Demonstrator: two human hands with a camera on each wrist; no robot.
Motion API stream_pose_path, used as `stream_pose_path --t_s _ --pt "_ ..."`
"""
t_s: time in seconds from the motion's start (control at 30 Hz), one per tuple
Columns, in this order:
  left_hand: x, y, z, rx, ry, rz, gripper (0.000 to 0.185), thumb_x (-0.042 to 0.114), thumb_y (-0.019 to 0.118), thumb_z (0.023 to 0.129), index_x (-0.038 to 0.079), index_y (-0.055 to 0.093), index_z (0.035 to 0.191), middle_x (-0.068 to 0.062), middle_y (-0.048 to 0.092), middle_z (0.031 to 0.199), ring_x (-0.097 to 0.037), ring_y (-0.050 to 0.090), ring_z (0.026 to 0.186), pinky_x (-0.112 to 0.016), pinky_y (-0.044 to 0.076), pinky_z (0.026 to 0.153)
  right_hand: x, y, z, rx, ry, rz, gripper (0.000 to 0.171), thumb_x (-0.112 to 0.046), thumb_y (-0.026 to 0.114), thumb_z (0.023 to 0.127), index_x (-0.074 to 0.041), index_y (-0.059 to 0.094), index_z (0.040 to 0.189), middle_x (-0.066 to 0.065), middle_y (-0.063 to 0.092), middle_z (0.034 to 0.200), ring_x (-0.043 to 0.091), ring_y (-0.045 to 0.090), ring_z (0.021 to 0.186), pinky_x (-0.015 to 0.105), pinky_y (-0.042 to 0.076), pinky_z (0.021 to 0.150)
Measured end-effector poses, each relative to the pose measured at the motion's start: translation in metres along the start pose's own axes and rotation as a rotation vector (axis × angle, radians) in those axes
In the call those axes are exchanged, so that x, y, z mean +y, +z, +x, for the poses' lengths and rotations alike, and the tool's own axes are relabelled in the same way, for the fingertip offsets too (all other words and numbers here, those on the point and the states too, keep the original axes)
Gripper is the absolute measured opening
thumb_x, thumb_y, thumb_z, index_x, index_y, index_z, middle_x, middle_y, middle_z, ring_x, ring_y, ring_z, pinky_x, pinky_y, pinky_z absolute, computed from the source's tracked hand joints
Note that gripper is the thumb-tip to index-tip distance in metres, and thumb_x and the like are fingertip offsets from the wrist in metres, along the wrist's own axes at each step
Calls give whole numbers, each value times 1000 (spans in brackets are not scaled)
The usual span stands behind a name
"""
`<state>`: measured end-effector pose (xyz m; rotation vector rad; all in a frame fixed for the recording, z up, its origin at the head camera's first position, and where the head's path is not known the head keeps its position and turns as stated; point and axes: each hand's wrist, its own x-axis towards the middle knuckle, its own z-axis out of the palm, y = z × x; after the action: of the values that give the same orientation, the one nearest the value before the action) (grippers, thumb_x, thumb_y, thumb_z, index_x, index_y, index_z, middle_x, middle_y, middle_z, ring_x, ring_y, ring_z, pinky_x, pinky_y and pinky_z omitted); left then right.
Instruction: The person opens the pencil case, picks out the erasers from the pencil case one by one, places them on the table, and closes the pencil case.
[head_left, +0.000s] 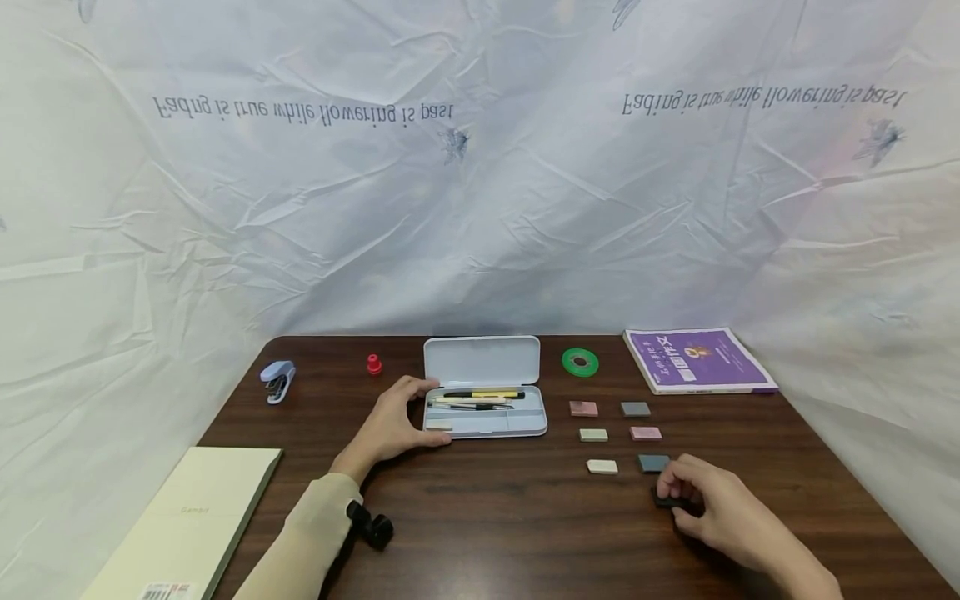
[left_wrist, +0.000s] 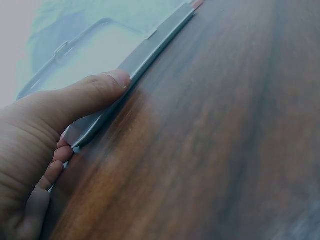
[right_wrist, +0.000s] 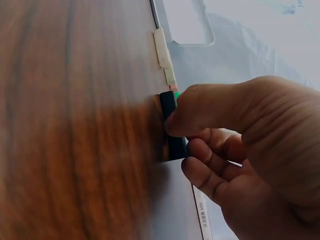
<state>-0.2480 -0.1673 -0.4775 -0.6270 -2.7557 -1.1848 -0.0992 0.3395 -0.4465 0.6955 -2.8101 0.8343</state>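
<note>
An open white pencil case (head_left: 525,422) lies at the middle of the table, its lid tipped up at the back. Pens (head_left: 491,395) lie in its rear part, and a whitish eraser (head_left: 438,425) sits in the front left corner. My left hand (head_left: 390,422) grips the case's left end, thumb along the front wall and fingers round behind. On the right, my right hand (head_left: 716,504) pinches a black eraser (right_wrist: 176,149) low over the wood. Just beyond it is a dark blue-grey eraser (head_left: 652,463), partly overlapped by the fingers.
Several more erasers (head_left: 593,435) stand in two columns right of the case. Behind them are a green disc (head_left: 581,362) and a purple book (head_left: 693,362). Leftward are a red cap-like piece (head_left: 374,364), a stapler (head_left: 278,381) and a cream notebook (head_left: 187,512).
</note>
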Motion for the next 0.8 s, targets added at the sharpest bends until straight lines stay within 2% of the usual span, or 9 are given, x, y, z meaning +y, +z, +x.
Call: stream_pose_path --t_s 0.17,0.33,0.47,0.6,0.67,0.8 --pt "-1 1 0 0 5 -5 96 55 104 74 20 65 154 -2 64 143 -25 61 129 -54 51 114 -2 -2 2 25 29 32 46 7 91 82 -24 63 101 -14 58 93 1 55 79 25 49 66" --pt "-1 0 0 4 3 -8 95 55 104 74 19 66 154 -2 65 142 -25 61 129 -55 51 113 -6 -9 12 152 23 46 49 7 94 80 -20 62 104 -10 60 94 8 59 82 23 49 70" --pt "-1 -1 1 6 -1 -8 96 55 104 74 19 66 154 -3 65 143 -26 61 129 -55 51 113 -10 -15 25 259 -21 24 48 9 93 80 -18 66 109 -5 65 97 11 62 87 18 51 74" --pt "0 -1 1 3 -6 -11 96 54 105 73 19 66 154 -4 64 143 -26 61 129 -55 51 114 -17 -19 42 333 -65 20 53 7 93 84 -17 71 126 -1 73 111 11 67 96 12 52 85" --pt "0 -1 1 0 -7 -14 96 52 105 73 19 66 154 -4 64 143 -26 61 129 -55 51 115 -21 -20 53 352 -76 38 58 5 93 86 -15 71 136 3 75 120 7 68 103 10 50 90" --pt "0 -1 1 -3 -4 -15 96 51 105 73 18 66 154 -4 64 144 -26 61 129 -55 51 114 -34 -17 78 344 -108 129 63 4 90 90 -11 67 147 6 74 131 2 66 114 10 50 96"
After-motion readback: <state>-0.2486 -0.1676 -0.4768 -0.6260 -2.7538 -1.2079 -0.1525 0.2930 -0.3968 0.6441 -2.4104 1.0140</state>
